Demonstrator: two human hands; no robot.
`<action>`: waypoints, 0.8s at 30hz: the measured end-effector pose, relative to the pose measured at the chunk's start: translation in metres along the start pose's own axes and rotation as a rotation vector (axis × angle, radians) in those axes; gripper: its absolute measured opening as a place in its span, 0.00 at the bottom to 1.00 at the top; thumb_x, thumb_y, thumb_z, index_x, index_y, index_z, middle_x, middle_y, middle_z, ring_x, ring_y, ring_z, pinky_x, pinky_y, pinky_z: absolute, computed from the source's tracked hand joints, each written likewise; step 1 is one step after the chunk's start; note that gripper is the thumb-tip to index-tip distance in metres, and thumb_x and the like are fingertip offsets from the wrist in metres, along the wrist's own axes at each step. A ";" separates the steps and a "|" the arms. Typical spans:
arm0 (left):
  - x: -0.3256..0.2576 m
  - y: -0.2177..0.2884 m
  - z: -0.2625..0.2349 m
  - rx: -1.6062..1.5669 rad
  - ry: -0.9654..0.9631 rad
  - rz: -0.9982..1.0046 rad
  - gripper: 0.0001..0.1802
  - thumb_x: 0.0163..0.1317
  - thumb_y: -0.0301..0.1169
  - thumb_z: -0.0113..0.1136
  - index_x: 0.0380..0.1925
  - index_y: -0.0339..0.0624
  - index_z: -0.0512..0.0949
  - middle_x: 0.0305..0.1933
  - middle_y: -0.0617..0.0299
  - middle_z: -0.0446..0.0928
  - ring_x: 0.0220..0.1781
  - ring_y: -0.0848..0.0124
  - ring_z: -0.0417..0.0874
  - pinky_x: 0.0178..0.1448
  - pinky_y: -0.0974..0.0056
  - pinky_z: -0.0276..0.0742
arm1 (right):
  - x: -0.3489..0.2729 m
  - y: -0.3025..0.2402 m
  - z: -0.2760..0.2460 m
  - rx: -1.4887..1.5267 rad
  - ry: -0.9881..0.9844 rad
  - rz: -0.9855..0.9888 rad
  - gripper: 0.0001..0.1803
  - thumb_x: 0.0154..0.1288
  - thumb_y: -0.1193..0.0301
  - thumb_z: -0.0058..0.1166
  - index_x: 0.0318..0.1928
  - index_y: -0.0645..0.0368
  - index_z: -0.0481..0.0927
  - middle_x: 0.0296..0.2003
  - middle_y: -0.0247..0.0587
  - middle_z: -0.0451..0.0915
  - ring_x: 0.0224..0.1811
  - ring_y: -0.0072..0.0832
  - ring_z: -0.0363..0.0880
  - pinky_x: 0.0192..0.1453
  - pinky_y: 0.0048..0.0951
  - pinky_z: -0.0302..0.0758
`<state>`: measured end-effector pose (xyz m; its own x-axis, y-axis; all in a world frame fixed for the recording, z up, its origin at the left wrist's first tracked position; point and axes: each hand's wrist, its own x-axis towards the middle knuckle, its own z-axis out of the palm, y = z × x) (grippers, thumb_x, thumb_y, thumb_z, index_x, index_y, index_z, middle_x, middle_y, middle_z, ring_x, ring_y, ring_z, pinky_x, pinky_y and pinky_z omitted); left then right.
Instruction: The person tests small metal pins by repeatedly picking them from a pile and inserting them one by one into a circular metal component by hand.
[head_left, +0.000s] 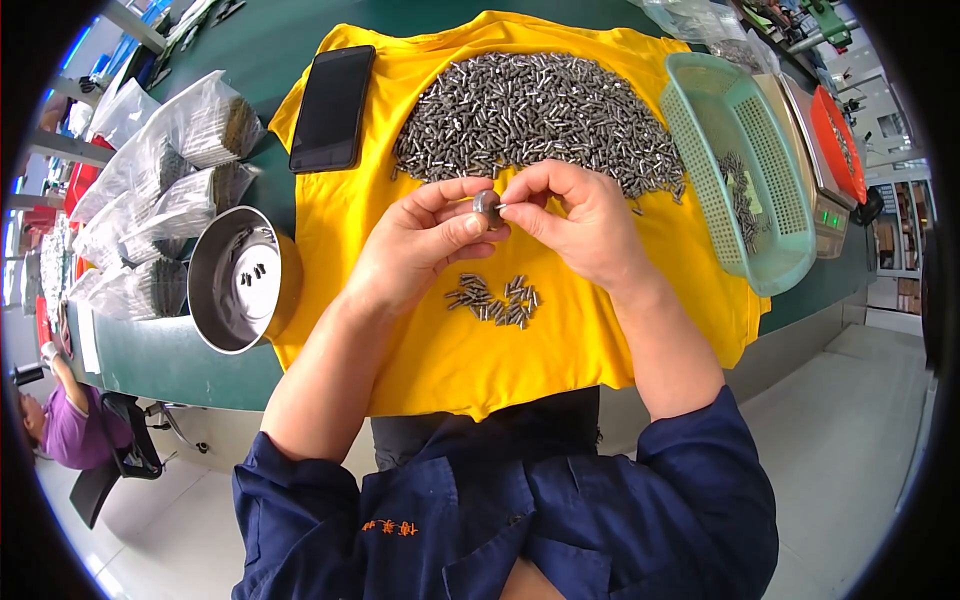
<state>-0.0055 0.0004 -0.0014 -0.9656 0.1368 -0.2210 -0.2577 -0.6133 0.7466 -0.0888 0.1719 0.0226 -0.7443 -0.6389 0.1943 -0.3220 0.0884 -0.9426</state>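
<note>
Both hands meet over the yellow cloth [590, 330]. In my left hand [435, 225], thumb and fingers close round a small, rounded grey metal piece [487, 205]. My right hand [560, 210] has its thumb and forefinger pinched right beside that piece; whatever may be between those fingertips is too small to make out. Beyond the hands spreads a large heap of small metal pins [530, 110]. A smaller group of pins [495, 300] lies nearer me, below the hands.
Left on the cloth is a black phone [333, 108]. A round metal bowl [205, 300] holds a few pins beside bags of metal parts [215, 130]. A green plastic basket [690, 130], a scale [828, 240] and an orange tray [835, 140] stand right. A person [85, 430] sits far left.
</note>
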 end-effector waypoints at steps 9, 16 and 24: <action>0.001 -0.005 -0.003 -0.025 0.011 0.004 0.20 0.59 0.28 0.58 0.51 0.40 0.70 0.44 0.62 0.77 0.43 0.72 0.79 0.49 0.67 0.76 | 0.000 -0.003 0.003 -0.290 0.048 -0.311 0.05 0.51 0.78 0.58 0.31 0.61 0.77 0.27 0.36 0.79 0.30 0.28 0.77 0.35 0.25 0.74; 0.000 -0.001 0.000 0.035 -0.011 -0.002 0.18 0.58 0.27 0.58 0.49 0.39 0.72 0.42 0.62 0.78 0.42 0.72 0.80 0.48 0.67 0.76 | 0.003 -0.004 -0.007 -0.101 -0.089 -0.164 0.07 0.49 0.79 0.59 0.32 0.60 0.78 0.26 0.36 0.77 0.30 0.25 0.75 0.36 0.25 0.72; -0.008 0.000 0.008 0.233 -0.183 -0.054 0.18 0.54 0.21 0.61 0.46 0.36 0.73 0.39 0.63 0.78 0.41 0.78 0.78 0.47 0.73 0.74 | 0.011 0.011 -0.024 -0.017 0.065 0.123 0.08 0.53 0.75 0.58 0.36 0.59 0.79 0.28 0.33 0.77 0.32 0.18 0.74 0.38 0.20 0.72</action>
<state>0.0016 0.0057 0.0048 -0.9350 0.3149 -0.1630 -0.2888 -0.4096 0.8654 -0.1146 0.1837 0.0214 -0.8151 -0.5714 0.0952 -0.2352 0.1762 -0.9559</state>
